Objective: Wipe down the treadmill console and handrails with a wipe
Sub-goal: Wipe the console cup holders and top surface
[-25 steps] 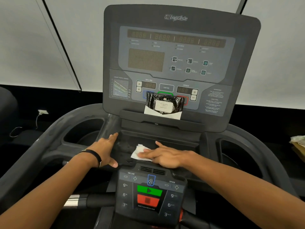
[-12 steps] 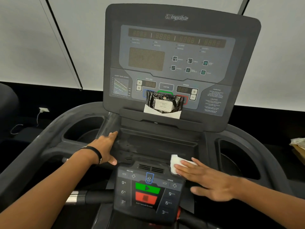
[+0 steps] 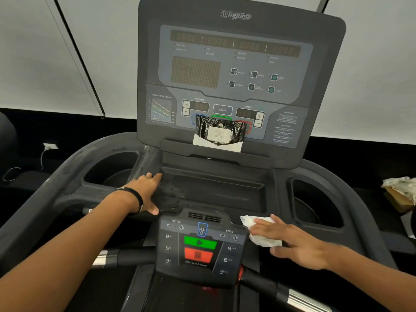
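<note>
Pressing wipe (image 3: 262, 234) flat under straight-fingered right hand (image 3: 295, 242) beside near control panel (image 3: 200, 246); left hand (image 3: 144, 192) open, bracing on console tray (image 3: 216, 190) edge for steadiness.

Behind the machine, pale roller blinds (image 3: 45, 52) covering the windows, with a thin dark cord (image 3: 78, 57) slanting down across the left one to a small end weight. Below the blinds, a dark band of wall. At far left, a white wall socket (image 3: 50, 146) with a white cable (image 3: 42, 157) trailing down and looping over the dark floor. At the far right edge, a crumpled pale wrapper (image 3: 400, 185) lying on top of a brown cardboard box (image 3: 396, 199), only partly in view.
</note>
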The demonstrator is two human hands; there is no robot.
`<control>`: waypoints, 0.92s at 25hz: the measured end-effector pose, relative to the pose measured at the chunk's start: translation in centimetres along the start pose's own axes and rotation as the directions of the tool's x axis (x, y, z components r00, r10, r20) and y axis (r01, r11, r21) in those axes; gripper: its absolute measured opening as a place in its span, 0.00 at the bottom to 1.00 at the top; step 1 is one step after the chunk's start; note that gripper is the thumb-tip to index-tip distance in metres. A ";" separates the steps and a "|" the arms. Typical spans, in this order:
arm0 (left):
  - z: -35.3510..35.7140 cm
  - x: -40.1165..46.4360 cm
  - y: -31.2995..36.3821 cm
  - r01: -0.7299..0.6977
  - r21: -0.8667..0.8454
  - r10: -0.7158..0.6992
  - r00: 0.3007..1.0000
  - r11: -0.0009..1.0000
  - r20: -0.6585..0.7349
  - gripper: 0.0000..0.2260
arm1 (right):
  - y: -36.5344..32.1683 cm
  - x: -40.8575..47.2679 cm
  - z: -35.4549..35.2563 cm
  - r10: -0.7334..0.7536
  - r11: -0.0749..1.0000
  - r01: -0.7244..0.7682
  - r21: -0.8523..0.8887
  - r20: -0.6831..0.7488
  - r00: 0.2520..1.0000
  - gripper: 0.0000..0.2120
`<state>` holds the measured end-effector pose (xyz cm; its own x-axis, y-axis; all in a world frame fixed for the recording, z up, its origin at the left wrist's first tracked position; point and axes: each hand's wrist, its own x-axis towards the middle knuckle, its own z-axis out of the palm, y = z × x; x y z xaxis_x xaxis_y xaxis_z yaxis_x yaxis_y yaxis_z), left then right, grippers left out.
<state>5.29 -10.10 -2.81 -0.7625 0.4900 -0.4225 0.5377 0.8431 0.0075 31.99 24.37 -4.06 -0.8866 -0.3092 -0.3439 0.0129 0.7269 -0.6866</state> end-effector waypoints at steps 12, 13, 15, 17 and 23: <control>0.0 0.0 0.1 -0.023 0.052 0.024 1.000 0.998 -0.010 0.54 | -5.1 4.1 4.3 0.152 0.903 -0.016 0.430 -0.284 0.947 0.40; 0.0 0.1 0.0 -0.027 0.051 0.027 1.000 0.998 -0.012 0.54 | -5.6 3.9 4.0 0.201 0.848 -0.028 0.529 -0.272 0.941 0.39; -0.1 0.2 -0.2 -0.023 0.044 0.023 1.000 0.999 -0.007 0.54 | -6.3 3.6 3.9 0.245 0.816 -0.058 0.575 -0.254 0.936 0.37; 0.0 0.2 -0.3 -0.024 0.047 0.024 1.000 0.999 -0.002 0.55 | -7.1 4.1 4.2 0.288 0.833 -0.108 0.542 -0.259 0.922 0.38; -0.1 0.2 -0.4 -0.058 0.057 0.059 0.998 0.997 -0.021 0.55 | -11.9 9.7 2.9 0.228 0.924 -0.138 0.357 -0.224 0.947 0.28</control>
<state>4.88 -10.31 -2.85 -0.7364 0.5438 -0.4025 0.6009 0.7991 -0.0198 24.62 10.95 -1.07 -0.9407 0.0106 -0.3391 0.2995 0.4958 -0.8152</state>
